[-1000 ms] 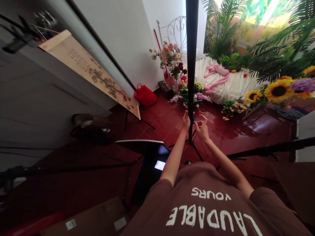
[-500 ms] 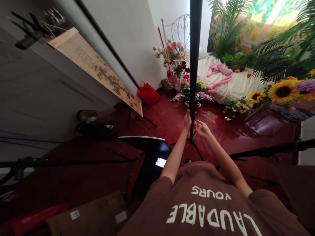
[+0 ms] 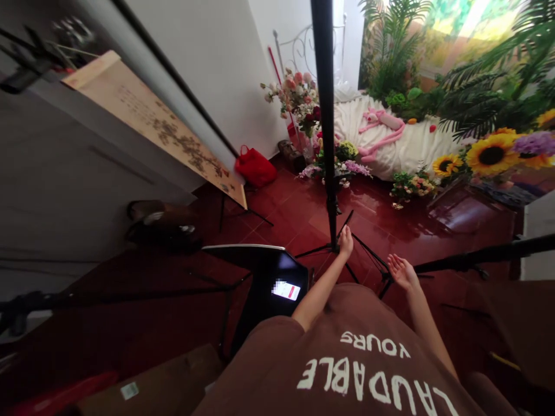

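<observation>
A black upright stand [image 3: 328,115] rises in front of me, its tripod legs spread on the red tiled floor. Just right of its lower pole is my left hand [image 3: 346,242], fingers stretched and holding nothing. My right hand [image 3: 402,271] is farther right, palm up with its fingers apart, near the end of another black pole [image 3: 485,254]. Neither hand grips the stand. A lit phone [image 3: 286,289] lies on a black seat [image 3: 255,312] left of my left forearm.
Ahead, a pink plush toy [image 3: 381,124] lies on white cloth [image 3: 416,150] among flowers and palms. A hanging scroll [image 3: 165,130], a red bag [image 3: 255,166] and a dark bag [image 3: 162,225] are left. Cardboard [image 3: 173,375] lies at the lower left.
Both hands have come off the stand's pole and moved down and right, the right hand farther. The view has shifted slightly, and the phone's screen shows something different.
</observation>
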Available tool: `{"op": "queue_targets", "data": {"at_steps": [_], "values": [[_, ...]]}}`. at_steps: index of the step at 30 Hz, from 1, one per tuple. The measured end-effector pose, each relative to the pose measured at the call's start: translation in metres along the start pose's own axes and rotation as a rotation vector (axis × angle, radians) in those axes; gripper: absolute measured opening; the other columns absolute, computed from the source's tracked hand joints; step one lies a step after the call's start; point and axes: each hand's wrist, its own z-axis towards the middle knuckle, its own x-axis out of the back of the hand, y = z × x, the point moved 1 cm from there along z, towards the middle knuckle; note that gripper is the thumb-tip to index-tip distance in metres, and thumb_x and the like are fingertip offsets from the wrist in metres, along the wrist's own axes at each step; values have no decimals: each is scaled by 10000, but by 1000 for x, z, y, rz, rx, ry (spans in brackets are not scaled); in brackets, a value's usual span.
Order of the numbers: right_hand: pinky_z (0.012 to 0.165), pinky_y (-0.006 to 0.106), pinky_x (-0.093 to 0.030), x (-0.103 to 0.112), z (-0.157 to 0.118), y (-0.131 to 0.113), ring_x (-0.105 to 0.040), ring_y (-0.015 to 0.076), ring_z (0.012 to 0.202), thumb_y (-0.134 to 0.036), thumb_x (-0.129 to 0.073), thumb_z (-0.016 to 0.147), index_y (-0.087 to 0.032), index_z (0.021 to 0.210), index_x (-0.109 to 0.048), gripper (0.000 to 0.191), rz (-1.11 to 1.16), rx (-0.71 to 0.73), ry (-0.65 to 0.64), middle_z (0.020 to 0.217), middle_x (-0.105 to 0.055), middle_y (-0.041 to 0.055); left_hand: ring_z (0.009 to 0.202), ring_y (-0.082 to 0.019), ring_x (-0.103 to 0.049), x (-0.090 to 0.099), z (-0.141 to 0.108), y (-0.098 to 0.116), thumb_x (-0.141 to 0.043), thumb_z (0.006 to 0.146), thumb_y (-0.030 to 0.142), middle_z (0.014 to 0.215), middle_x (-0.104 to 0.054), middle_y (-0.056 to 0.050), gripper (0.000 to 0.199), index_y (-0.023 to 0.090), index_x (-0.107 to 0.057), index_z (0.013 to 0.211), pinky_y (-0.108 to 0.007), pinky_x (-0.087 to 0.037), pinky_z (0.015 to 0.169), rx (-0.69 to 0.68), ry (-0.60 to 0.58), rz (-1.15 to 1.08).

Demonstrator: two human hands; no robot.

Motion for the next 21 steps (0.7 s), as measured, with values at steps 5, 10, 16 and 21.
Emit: {"op": "queue_targets", "data": {"at_steps": [5, 10, 16, 21], "values": [[552, 184, -577, 68, -25, -26, -703, 100, 615, -106, -424, 886, -182, 836, -607, 204, 85, 139, 187, 718, -728, 13, 1202, -197, -543, -66, -8, 17, -411, 929, 525, 1281, -581, -116, 488, 214, -524, 1287, -388, -400, 1054, -40, -230, -21], [513, 169, -545, 88, -53, -53, -677, 89, 562, -204, -427, 923, -200, 820, -601, 202, 168, 393, 248, 678, -716, -9, 1177, -202, -541, -136, -50, 48, -538, 890, 437, 1283, -560, -134, 421, 159, -555, 1207, -370, -410, 1039, -207, -613, -34], [491, 172, -518, 92, -80, -97, -660, 98, 552, -429, -565, 872, -189, 918, -643, 256, 85, 789, 225, 708, -718, -1, 1153, -215, -557, -202, -120, 73, -480, 917, 447, 1242, -590, -132, 405, 163, -556, 1195, -384, -414, 1024, -446, -1041, -77], [579, 197, -551, 106, -95, -129, -682, 111, 625, -304, -738, 752, -186, 998, -673, 281, -186, 788, 151, 796, -740, 19, 1009, -183, -612, -231, -147, 73, -544, 881, 450, 1139, -625, -112, 471, 171, -487, 1256, -330, -472, 926, -494, -1125, -74]]}}
